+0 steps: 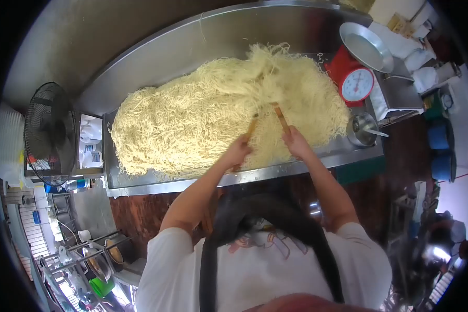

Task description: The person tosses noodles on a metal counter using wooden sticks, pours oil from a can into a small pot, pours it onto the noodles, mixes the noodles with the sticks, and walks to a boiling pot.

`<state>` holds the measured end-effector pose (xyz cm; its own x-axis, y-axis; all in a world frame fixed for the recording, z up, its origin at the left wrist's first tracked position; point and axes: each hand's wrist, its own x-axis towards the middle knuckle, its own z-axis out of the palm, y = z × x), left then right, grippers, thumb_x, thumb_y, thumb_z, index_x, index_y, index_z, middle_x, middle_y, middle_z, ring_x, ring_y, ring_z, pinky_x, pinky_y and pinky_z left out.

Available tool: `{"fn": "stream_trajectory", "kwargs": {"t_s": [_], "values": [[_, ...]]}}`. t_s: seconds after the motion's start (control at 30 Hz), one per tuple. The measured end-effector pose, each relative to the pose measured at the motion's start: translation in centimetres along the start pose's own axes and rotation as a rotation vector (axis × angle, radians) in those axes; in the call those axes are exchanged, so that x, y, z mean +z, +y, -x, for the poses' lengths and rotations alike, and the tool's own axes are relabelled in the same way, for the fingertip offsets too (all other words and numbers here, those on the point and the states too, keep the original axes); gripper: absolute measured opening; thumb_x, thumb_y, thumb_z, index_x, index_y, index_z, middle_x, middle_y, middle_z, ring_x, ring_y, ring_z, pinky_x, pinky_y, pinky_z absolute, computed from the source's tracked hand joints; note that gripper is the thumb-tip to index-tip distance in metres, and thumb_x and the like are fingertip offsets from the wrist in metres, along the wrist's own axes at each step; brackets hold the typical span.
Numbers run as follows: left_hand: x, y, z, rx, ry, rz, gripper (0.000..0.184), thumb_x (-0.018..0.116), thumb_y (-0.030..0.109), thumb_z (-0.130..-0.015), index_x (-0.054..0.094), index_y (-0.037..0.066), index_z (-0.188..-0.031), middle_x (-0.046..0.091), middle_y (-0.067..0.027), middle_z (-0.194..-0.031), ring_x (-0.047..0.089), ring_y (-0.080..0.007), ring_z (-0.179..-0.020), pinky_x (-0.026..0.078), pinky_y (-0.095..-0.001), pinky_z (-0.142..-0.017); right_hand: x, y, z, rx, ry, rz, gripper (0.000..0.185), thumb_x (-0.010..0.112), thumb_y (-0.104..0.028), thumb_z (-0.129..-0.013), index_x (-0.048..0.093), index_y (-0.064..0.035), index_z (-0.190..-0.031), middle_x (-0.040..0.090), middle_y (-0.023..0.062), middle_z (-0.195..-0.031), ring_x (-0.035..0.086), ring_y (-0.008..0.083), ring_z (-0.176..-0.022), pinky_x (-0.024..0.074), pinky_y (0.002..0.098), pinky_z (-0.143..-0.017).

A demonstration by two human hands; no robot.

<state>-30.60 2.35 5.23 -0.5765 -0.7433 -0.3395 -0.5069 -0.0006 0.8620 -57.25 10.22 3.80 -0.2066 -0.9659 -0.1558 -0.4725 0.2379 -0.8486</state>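
Note:
A large heap of pale yellow noodles (177, 125) covers much of a long metal tray (156, 41). My left hand (237, 152) is closed around a light wooden stick (252, 126), near the tray's front edge. Just right of it, my right hand (296, 143) grips a browner wooden stick (282, 119). Both sticks point away from me into the noodles, their far ends hidden there. Around those ends the noodles are blurred by motion, and some stand raised above the heap.
A red dial scale (356, 83) with a round metal pan (366, 47) stands at the tray's right end. Below it, a metal bowl (362, 129) holds a utensil. A black fan (51, 134) and white plastic jugs (92, 156) are on the left.

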Motion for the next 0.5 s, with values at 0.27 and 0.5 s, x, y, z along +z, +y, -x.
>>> {"fn": "stream_trajectory", "kwargs": {"t_s": [0.27,0.5], "values": [[-16.6,7.8,9.2,-0.272,-0.293,-0.167,0.069,0.075,0.019,-0.088,0.045,0.009,-0.149,0.065,-0.0118,-0.115,0.058,-0.0186,-0.098,0.047,-0.0336,-0.084,-14.8,-4.8,4.6,0.332,0.095,-0.171,0.028,0.062,-0.03,-0.098,0.061,-0.0057,-0.113,0.062,0.0053,-0.079,0.06,0.0173,-0.068,0.0465,0.0336,-0.057],[-31.0,-2.4,17.9,-0.157,-0.023,-0.803,0.067,0.064,0.004,-0.082,0.046,0.008,-0.147,0.068,-0.0234,-0.114,0.065,-0.0376,-0.106,0.05,-0.0446,-0.093,-19.2,-16.6,14.9,0.352,-0.073,0.766,0.031,0.063,-0.019,-0.093,0.057,0.0009,-0.116,0.066,0.0268,-0.101,0.062,0.0462,-0.1,0.0483,0.0503,-0.083]]}}
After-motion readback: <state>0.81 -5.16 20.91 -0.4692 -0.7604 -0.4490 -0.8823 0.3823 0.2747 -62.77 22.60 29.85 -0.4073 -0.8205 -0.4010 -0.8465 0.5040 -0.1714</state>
